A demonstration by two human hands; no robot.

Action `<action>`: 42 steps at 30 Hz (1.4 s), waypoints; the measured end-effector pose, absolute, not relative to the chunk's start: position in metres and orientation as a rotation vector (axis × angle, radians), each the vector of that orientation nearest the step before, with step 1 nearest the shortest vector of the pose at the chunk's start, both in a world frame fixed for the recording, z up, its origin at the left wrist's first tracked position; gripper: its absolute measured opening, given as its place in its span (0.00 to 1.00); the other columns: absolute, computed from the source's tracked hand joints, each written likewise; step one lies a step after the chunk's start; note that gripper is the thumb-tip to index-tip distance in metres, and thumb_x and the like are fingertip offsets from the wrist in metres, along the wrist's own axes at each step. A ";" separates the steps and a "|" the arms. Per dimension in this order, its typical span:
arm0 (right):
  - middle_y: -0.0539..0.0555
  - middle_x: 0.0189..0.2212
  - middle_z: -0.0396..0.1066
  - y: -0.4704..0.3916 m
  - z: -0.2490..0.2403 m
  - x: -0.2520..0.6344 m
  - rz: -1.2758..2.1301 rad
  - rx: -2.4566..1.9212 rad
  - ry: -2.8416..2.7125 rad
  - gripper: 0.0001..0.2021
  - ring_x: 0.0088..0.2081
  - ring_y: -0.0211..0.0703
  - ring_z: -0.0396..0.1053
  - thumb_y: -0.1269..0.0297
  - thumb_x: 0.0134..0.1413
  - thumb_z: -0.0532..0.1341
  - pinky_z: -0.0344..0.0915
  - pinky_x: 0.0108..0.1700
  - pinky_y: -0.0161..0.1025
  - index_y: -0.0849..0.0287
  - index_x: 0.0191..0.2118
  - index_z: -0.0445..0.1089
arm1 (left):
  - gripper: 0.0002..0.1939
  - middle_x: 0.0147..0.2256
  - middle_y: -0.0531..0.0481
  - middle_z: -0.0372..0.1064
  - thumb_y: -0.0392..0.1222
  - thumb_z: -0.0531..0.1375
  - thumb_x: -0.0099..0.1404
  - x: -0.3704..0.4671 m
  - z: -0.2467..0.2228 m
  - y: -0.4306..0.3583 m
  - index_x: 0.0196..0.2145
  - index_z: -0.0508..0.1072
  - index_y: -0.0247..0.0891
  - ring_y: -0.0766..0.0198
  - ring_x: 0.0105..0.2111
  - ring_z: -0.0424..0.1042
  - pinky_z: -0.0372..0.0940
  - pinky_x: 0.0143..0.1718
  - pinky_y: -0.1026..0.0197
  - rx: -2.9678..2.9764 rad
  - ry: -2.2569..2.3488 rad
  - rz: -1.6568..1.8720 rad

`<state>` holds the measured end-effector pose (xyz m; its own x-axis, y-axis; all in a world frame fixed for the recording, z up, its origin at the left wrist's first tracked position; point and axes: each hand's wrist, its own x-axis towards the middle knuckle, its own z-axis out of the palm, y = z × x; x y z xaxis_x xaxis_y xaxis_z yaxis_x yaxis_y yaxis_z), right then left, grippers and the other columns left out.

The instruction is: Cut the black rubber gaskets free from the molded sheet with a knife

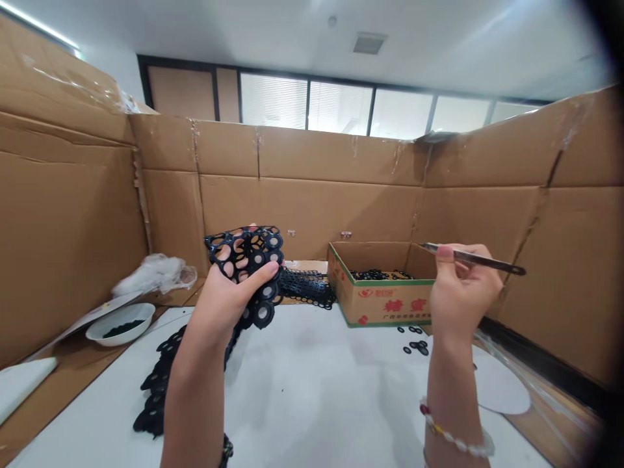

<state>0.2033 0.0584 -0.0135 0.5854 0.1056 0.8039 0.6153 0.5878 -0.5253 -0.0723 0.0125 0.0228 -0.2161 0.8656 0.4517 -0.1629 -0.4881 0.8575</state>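
My left hand (231,286) is raised, its fingers and thumb closed on a black sheet of joined rings (266,292). Some of the rings have pale centres, while others are open holes with fingers showing through. Part of the sheet hangs below the hand, and my forearm hides some of it. My right hand (461,286) grips tweezers (482,260) between thumb and fingers, level in front of the box, with the tip toward the left. Nothing shows at the tip.
A printed cardboard box (385,305) holds black pieces. Several loose black rings (416,346) lie before it, beside a white disc (502,383). At left are a white bowl (121,325) with black bits, a plastic bag (156,273) and more black sheet (155,390). Cardboard walls (312,201) surround the table.
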 end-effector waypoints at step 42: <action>0.47 0.32 0.78 0.010 -0.014 0.085 -0.499 -0.584 -1.370 0.09 0.34 0.40 0.77 0.77 0.56 0.61 0.58 0.50 0.46 0.54 0.34 0.66 | 0.31 0.49 0.48 0.72 0.38 0.60 0.64 -0.034 0.013 -0.001 0.63 0.59 0.41 0.62 0.47 0.72 0.62 0.55 0.60 2.087 1.012 1.700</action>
<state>0.0847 0.0104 -0.0138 0.1384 0.0067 0.9904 0.6423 0.7606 -0.0949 -0.0342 -0.0011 0.0130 0.0698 0.6572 0.7505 0.3463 -0.7215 0.5996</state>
